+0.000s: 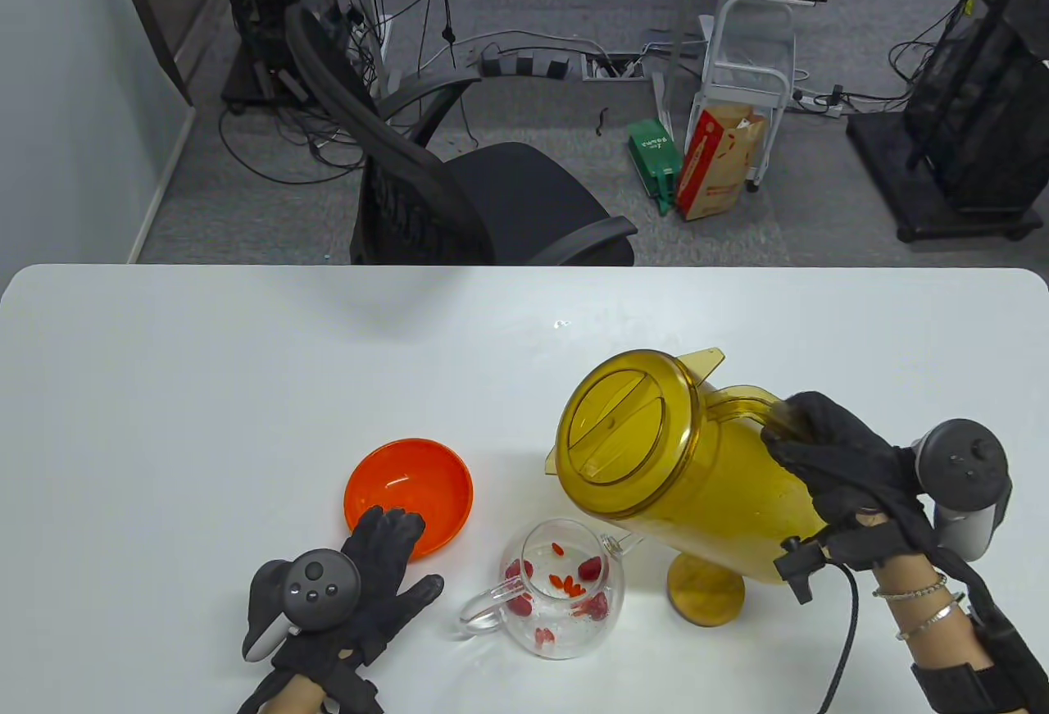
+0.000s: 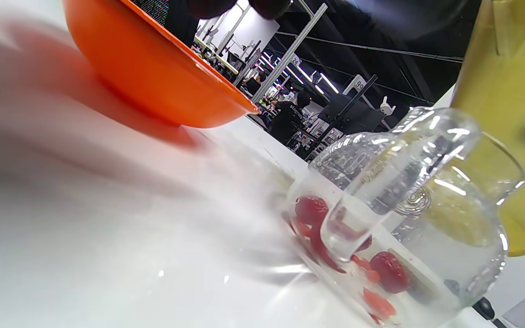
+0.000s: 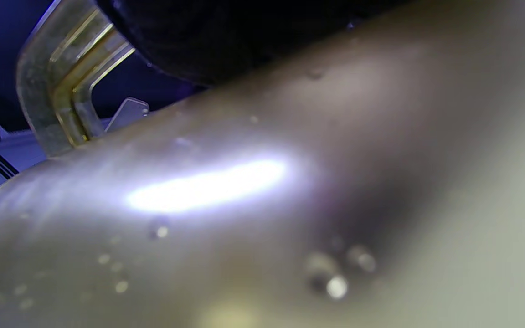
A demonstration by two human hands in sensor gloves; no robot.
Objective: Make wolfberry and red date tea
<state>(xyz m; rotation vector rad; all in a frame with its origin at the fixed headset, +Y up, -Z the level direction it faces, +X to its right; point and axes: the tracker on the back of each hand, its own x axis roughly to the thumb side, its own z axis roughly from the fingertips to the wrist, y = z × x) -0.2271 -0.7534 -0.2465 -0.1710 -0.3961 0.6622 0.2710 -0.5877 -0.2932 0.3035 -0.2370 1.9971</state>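
While the right hand (image 1: 828, 460) grips its handle, the yellow pitcher (image 1: 680, 468) tilts lid-left

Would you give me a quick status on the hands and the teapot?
Right hand grips yellow pitcher, tilted over glass teapot. Left hand flat on table beside orange bowl. Dates and wolfberries in teapot; nothing in the way.

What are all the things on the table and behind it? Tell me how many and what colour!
pitcher: one, yellow, tilted over the glass pot
glass pot: one, clear, front of table, holding red dates and wolfberries
bowl: one, orange, left of the glass pot
round lid: one, yellow, flat on the table under the pitcher
table: one, white
office chair: one, black, behind the table
carton: one, red and tan, on the floor
left hand: black glove, fingers spread, fingertips over the bowl's rim
right hand: black glove, holds the pitcher's handle
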